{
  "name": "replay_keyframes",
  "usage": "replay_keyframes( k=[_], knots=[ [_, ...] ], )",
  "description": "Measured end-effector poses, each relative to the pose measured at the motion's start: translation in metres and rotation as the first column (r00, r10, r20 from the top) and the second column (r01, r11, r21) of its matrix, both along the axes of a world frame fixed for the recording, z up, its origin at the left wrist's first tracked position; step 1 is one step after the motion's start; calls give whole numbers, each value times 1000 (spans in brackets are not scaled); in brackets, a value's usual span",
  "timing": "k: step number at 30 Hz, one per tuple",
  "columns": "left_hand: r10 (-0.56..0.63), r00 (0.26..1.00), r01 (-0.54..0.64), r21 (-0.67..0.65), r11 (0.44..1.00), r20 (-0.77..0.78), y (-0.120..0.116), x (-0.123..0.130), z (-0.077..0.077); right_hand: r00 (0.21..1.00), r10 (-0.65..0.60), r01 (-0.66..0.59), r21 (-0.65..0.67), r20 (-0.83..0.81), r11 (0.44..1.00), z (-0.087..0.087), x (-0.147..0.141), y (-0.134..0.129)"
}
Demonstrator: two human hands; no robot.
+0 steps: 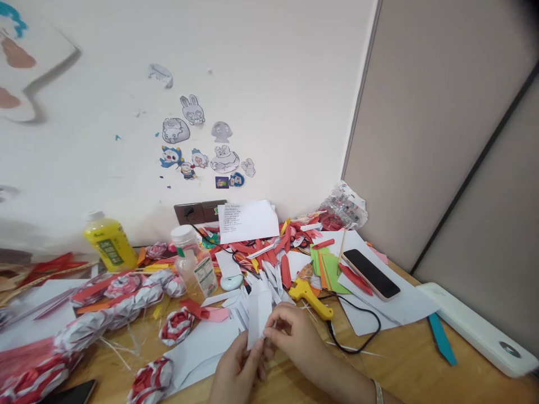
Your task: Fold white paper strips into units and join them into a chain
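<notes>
Paper [258,313] between left hand [239,362] and right hand [297,335]

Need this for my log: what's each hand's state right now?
Left hand: closed, holding the white paper strip.
Right hand: closed at the strip's right edge; whether it grips cannot be told.

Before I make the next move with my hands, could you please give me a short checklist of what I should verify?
1. Left hand holds the white paper piece: ok, at its lower end.
2. Right hand grips it firmly: cannot tell; fingertips are at its right edge.
3. Yellow glue gun is set down: ok, it lies beyond the right hand.
4. Glue gun is cool: cannot tell.
5. Space just beyond the hands is uncluttered: not ok; loose paper strips are heaped there.
6. Yellow bottle is capped: ok.
</notes>
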State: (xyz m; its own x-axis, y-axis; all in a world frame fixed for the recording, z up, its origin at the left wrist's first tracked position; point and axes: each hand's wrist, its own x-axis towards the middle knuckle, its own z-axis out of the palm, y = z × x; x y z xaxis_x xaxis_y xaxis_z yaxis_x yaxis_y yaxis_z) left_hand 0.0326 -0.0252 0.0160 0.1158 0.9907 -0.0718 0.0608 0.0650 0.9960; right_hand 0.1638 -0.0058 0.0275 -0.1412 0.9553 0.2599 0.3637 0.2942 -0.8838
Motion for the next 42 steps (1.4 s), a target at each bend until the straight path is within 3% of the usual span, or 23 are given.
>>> replay_keyframes(
  k=[9,13,35,42],
  knots=[
    [-19,999,19,-34,999,27,4,-2,-4,999,42,-42,31,-1,999,0,2,0],
    [-3,999,4,-35,999,38,6,-3,-5,997,57,-58,-13,-50,998,3,3,-1],
    [-91,992,93,19,996,-92,1,-2,-7,1000,12,-11,-45,12,999,-6,0,1],
    [-87,993,88,5,996,-80,0,-1,0,1000,1,0,-57,16,998,-7,-1,0]
  ],
)
